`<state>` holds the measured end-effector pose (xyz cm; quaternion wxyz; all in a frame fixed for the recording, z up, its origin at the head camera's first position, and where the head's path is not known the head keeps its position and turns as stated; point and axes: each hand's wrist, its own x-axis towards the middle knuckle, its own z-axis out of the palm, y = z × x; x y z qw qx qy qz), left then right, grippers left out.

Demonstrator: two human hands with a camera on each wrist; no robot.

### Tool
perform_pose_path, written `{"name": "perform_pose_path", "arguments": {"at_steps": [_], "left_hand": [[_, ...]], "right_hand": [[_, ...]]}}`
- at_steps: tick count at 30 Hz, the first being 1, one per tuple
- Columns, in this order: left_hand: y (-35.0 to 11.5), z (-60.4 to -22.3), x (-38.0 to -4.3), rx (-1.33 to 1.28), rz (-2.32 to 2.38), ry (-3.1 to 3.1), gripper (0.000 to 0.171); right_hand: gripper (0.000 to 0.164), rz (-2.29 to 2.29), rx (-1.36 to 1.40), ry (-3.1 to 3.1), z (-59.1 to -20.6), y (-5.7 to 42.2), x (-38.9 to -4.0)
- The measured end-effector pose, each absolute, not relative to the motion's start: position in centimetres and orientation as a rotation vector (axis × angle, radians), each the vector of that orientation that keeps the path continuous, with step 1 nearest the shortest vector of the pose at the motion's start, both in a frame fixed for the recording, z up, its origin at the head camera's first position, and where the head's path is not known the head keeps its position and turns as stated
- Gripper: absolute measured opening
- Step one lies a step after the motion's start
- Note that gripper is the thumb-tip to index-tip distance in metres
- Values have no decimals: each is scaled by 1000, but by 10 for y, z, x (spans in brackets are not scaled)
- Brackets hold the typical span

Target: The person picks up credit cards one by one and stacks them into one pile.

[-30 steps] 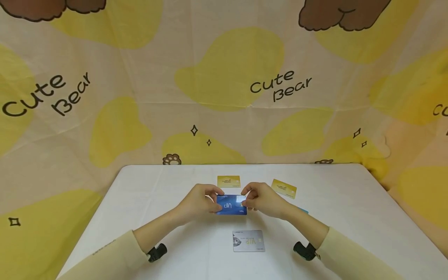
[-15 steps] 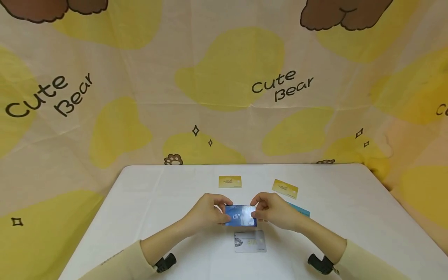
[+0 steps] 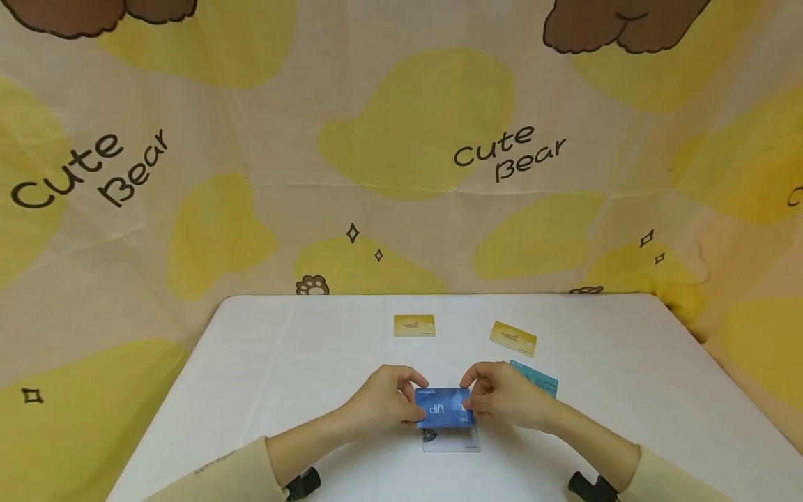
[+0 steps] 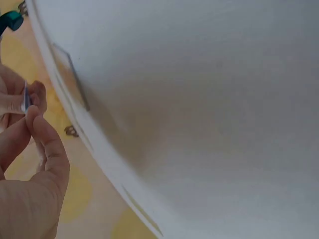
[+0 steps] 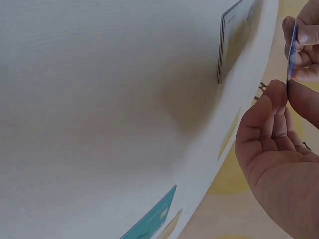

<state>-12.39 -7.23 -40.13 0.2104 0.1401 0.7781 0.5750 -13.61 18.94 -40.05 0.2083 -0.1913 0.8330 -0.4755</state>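
Observation:
A blue VIP card (image 3: 444, 409) is held between both hands above the white table. My left hand (image 3: 390, 399) pinches its left edge, thumb on the printed face. At the opposite edge my right hand (image 3: 509, 396) pinches it the same way. In the head view the blue card overlaps the upper part of a silver VIP card (image 3: 450, 442) lying on the table. The right wrist view shows the blue card (image 5: 292, 52) edge-on, raised off the surface, and the silver card (image 5: 237, 37) appears as a thin stack with layered edges.
Two gold cards lie farther back, one straight (image 3: 414, 325) and one tilted (image 3: 513, 339). A teal card (image 3: 534, 377) lies partly hidden behind the right hand. The white table (image 3: 282, 362) ends at a patterned cloth backdrop (image 3: 401, 139).
Both hands have brought the blue card nearer the body and a little to the right, until it covers part of the silver card in the head view. More of the teal card shows.

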Motion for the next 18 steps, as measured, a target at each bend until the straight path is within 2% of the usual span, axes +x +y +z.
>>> {"name": "perform_pose_path", "arguments": {"at_steps": [4, 18], "left_hand": [[-69, -405, -119, 380, 1568, 2162, 45], [-59, -414, -115, 348, 1563, 2137, 34]], "right_hand": [[21, -1334, -535, 2299, -407, 193, -133], [22, -1394, -468, 2237, -421, 201, -123]]}}
